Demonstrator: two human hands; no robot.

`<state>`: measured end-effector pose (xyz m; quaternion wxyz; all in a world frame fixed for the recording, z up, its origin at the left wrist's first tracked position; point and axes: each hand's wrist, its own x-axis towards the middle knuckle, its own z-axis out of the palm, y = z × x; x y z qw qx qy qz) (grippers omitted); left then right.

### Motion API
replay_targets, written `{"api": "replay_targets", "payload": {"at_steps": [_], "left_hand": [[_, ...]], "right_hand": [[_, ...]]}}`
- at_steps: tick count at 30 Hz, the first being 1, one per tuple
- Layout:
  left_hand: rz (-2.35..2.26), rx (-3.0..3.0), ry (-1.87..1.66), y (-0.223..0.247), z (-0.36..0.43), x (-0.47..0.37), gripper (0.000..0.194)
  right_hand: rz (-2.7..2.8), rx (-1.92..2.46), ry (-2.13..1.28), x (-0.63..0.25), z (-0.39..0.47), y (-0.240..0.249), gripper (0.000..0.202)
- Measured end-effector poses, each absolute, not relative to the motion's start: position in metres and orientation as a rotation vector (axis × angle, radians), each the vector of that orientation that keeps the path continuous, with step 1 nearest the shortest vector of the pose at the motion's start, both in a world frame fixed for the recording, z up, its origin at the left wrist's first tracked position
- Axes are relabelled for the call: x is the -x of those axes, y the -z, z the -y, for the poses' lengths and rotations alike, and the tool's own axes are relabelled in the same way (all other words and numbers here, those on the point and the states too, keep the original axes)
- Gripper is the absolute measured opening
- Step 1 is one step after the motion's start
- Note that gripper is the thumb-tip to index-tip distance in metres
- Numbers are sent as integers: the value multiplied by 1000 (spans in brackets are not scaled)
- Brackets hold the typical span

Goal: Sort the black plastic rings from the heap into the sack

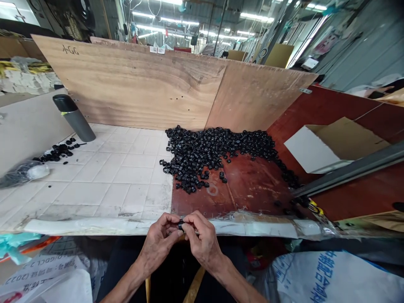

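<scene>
A small black part [181, 224] is pinched between the fingertips of both hands, just in front of the table's padded front edge. My left hand [160, 240] closes on it from the left, and my right hand [203, 238] from the right. Its fine shape is mostly covered by the fingers. Beyond the hands, a large pile of similar black parts [202, 149] spreads over the white tiled surface [126, 168] and the red-brown board [249, 185].
A grey bottle [75, 120] stands at the left by scattered black pieces [58, 152] and a plastic bag [23, 172]. A wooden panel [142, 88] closes off the back. An open carton [334, 145] and a metal bar [353, 168] are at the right.
</scene>
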<state>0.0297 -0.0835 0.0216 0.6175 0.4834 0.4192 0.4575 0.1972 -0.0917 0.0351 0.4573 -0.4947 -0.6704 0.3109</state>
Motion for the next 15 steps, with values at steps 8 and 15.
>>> {"api": "replay_targets", "payload": {"at_steps": [8, 15], "left_hand": [[-1013, -1143, -1162, -10, 95, -36, 20], [-999, -2043, -1201, 14, 103, -25, 32]], "right_hand": [[1533, 1292, -774, -191, 100, -22, 20], [851, 1388, -1622, -176, 113, -22, 47]]}}
